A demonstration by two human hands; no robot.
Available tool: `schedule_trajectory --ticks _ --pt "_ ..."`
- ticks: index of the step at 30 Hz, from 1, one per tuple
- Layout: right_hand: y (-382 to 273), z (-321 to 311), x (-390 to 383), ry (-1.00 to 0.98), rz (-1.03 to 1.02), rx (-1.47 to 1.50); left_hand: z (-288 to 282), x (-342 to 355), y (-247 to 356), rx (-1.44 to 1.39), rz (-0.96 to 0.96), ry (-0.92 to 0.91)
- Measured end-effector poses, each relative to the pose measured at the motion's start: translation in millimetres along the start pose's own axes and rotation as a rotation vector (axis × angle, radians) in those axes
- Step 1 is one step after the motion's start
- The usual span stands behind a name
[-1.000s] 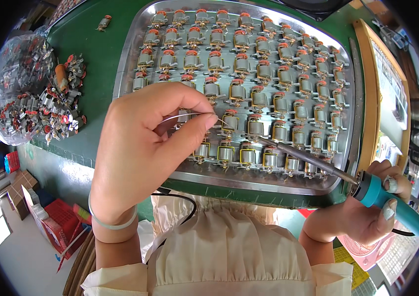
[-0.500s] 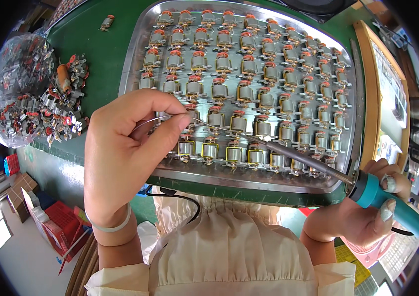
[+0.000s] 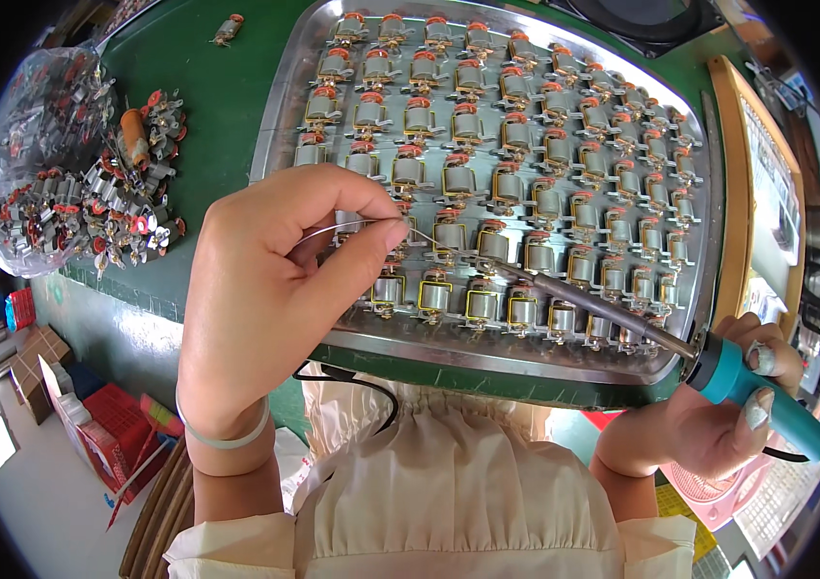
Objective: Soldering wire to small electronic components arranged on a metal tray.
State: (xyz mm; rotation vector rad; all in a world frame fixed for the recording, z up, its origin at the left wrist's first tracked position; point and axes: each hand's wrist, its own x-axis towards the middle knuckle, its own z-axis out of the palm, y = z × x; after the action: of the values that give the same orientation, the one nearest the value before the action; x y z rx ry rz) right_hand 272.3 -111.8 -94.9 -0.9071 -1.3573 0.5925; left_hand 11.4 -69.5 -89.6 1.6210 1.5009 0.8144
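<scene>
My left hand (image 3: 275, 299) pinches a thin silvery wire (image 3: 422, 236) over the left middle of a metal tray (image 3: 473, 352). The wire runs toward one of the small grey cylindrical components (image 3: 458, 177) with red tops, standing in rows in the tray. My right hand (image 3: 719, 429), with white wrappings on two fingers, grips the teal handle of a soldering iron (image 3: 603, 309) at the tray's lower right corner. The iron's tip is at the lower end of a component near the middle, close to the wire's end; whether they touch is too small to tell.
Plastic bags of loose components (image 3: 43, 217) and an orange cylinder (image 3: 135, 138) lie left on the green table (image 3: 198, 116). A single component (image 3: 228, 29) lies behind them. A wooden frame (image 3: 762, 174) stands right, red crates (image 3: 121, 434) lower left, a pink appliance (image 3: 699, 482) lower right.
The iron's tip and my left hand with the wire have shifted left along the row, by about one component. Both grips are unchanged. The whole view has shifted slightly.
</scene>
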Motion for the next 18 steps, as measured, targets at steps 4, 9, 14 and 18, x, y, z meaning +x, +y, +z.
schedule_trajectory --ticks 4,9,14,18 --pt "-1.3 0.6 -0.8 0.023 0.011 -0.005 0.5 0.6 0.7 -0.002 -0.001 -0.005" --pt "-2.8 -1.7 -0.9 0.006 0.021 0.014 1.9 0.4 2.7 -0.004 -0.012 -0.004" --pt "-0.8 -1.2 -1.0 0.002 0.010 -0.010 2.1 0.3 2.7 -0.006 -0.009 -0.008" --pt "-0.5 -0.5 -0.2 -0.006 0.009 -0.006 1.1 -0.3 3.5 -0.007 -0.009 -0.007"
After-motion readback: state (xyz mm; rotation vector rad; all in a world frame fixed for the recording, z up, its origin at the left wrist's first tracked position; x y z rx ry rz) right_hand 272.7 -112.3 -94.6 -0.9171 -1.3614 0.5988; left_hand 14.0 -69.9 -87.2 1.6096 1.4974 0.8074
